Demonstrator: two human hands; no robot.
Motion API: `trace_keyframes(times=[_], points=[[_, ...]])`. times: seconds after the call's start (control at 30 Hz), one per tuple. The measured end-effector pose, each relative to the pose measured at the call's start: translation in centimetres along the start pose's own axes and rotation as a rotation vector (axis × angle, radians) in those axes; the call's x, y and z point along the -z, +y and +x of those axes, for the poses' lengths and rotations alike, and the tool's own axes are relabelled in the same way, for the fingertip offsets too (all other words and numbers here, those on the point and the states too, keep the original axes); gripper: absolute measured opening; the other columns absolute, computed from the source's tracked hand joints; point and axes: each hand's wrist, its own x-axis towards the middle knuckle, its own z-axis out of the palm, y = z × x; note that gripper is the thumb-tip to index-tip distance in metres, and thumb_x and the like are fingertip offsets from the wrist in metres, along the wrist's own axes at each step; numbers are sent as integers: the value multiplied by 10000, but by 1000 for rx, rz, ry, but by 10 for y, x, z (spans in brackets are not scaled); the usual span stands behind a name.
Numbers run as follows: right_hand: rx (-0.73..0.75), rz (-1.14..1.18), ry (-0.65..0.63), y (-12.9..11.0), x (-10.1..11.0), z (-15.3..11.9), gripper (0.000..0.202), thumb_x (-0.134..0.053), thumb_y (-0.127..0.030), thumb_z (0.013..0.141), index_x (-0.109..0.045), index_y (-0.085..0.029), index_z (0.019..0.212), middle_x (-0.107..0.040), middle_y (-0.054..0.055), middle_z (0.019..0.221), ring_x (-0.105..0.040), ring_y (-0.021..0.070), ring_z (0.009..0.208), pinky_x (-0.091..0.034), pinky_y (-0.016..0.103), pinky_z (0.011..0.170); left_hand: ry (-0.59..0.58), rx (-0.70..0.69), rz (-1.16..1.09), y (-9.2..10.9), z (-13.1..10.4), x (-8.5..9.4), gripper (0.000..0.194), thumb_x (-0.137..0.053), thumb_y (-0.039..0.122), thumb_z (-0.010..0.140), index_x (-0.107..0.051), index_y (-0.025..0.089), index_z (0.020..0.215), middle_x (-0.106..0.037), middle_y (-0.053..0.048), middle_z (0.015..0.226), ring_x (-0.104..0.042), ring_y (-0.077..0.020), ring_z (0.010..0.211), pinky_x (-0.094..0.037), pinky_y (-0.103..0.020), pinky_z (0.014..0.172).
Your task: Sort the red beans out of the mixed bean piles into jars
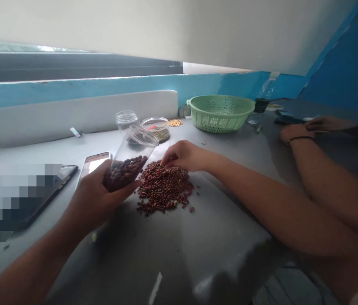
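My left hand (95, 201) is wrapped around a clear plastic jar (140, 144), which leans to the right with its open mouth up. Dark red beans (126, 169) fill its lower part. Right of the jar, a heap of mixed red beans and small green beans (166, 188) lies loose on the table. My right hand (183, 156) is at the far edge of this heap, thumb and fingertips pinched together. Anything between those fingertips is too small to make out.
Behind stand another clear jar (125, 116), a round tub of green beans (161, 133), yellow kernels (175, 123) and a green basket (220, 114). Two phones, one white-edged (95, 160), one dark (53, 190), lie left. Another person's hands (293, 132) are at right.
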Motion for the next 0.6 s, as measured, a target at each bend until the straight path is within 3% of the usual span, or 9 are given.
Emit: trace_keyframes(times=[0.17,0.4,0.5,0.6], points=[[93,-100,-163,-3,-9,5,229,-776,-95,837,-863,-188,1027,-818,65,1031,-715,165,911,-508,309,871,-15,7,-9,4,0,1,567,-724,703,759,-647,255,1099,-652,5,848,-590,-204,775,-435,-330,637],[103,-135,-151,-3,-10,2,236,-696,-106,918,-849,-182,1080,-823,70,1048,-733,175,944,-521,325,912,-12,-24,-18,5,-2,2,526,-716,657,792,-641,241,1106,-644,-4,863,-578,-190,771,-428,-326,636],[114,-88,-40,-8,-1,-2,201,-692,-115,926,-847,-171,1041,-819,68,1002,-731,173,916,-535,328,883,3,-22,6,4,-2,1,538,-707,691,779,-630,251,1079,-656,-8,875,-587,-194,767,-440,-327,641],[156,73,278,-19,10,-5,78,-777,-187,890,-831,-171,944,-793,42,933,-701,156,839,-553,316,808,21,-30,101,3,-4,1,584,-685,732,778,-611,289,1152,-701,-20,941,-641,-222,794,-466,-349,681]])
